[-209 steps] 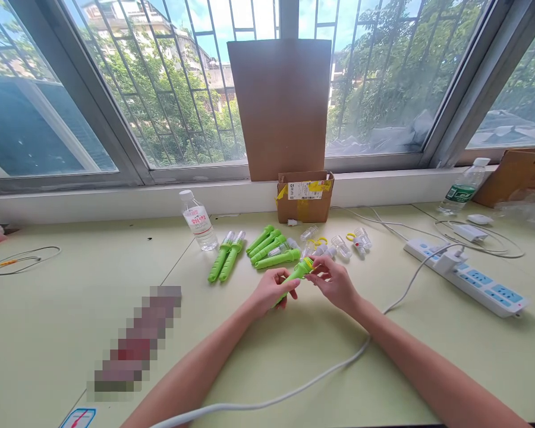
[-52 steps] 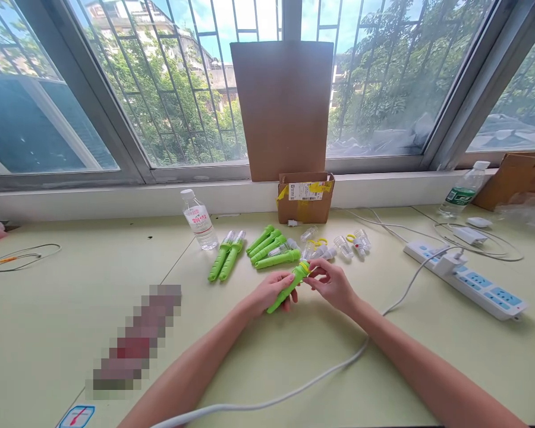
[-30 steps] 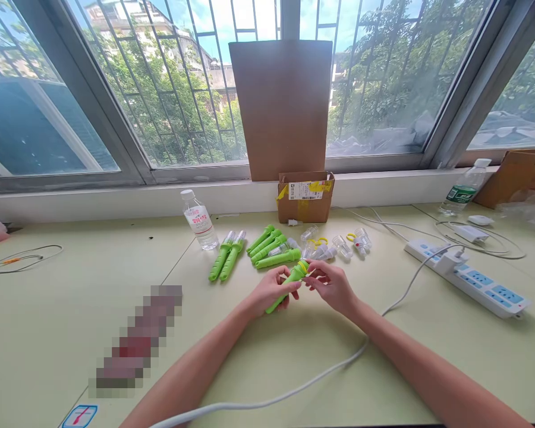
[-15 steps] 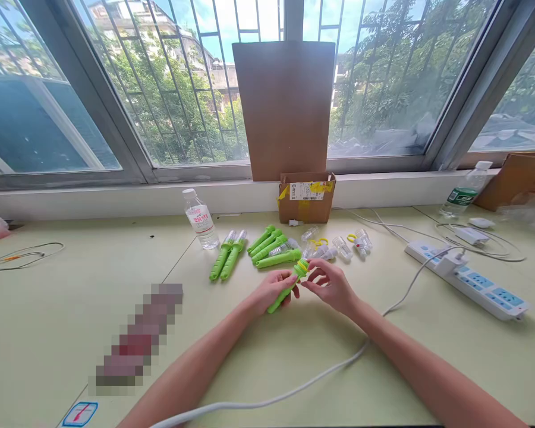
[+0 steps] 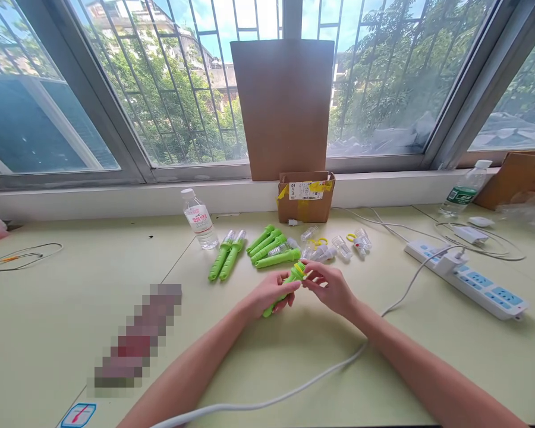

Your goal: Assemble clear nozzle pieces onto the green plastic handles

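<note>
My left hand [image 5: 277,291] is wrapped around a green plastic handle [image 5: 270,310], which slants with its threaded end up and to the right. A yellow ring [image 5: 298,269] sits around that end. My right hand [image 5: 330,285] has its thumb and fingers closed at the ring's right side; the exact contact is partly hidden. Just beyond my hands lie several loose green handles [image 5: 279,258]. Farther left, two green handles with clear caps [image 5: 232,254] lie side by side. Clear plastic caps [image 5: 341,248] and other yellow rings [image 5: 321,241] are scattered behind my right hand.
A white cable [image 5: 294,389] crosses the table under my right forearm to a power strip [image 5: 472,279]. Water bottles stand at the left [image 5: 200,220] and right [image 5: 466,189]. A small cardboard box [image 5: 305,208] is by the window wall. A pixelated patch [image 5: 138,339] covers something at the left.
The green handle has shifted slightly left and down in my left hand, and its threaded end has tilted. My right fingers have followed, staying at the yellow ring.
</note>
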Tool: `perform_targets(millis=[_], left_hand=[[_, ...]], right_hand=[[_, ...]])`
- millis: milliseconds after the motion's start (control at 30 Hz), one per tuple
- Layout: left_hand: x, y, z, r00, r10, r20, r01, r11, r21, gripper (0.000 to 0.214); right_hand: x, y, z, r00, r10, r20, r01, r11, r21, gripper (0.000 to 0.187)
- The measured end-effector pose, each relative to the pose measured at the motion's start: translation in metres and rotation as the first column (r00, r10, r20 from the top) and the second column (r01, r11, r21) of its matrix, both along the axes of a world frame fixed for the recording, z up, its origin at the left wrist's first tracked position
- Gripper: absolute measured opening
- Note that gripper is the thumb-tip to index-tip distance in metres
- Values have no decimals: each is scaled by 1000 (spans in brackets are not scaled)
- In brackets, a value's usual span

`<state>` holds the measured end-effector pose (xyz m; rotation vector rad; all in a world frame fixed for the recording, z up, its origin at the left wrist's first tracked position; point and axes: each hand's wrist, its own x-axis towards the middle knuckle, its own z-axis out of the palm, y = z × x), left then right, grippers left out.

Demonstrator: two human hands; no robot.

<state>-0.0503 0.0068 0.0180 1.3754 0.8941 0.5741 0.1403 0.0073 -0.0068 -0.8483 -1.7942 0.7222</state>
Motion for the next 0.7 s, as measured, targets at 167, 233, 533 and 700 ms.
perform_targets(millis=[167,233,533,700], left_hand=[[5,-2,-5,995,95,42,-96,995,28,43],[7,-2,-8,992,109,57,-111,993,40,44],[8,-2,-6,994,98,45,-99,995,11,48],[8,-2,-9,993,91,80,-90,996,-5,47]], right_hand=[[1,-1,1,999,-21,27,21,999,26,15],[2,0,1,999,-24,29,23,1000,21,18],[3,2,-1,998,-52,36,53,998,-34,22],[1,1,1,1000,-16,10,16,998,-64,21]])
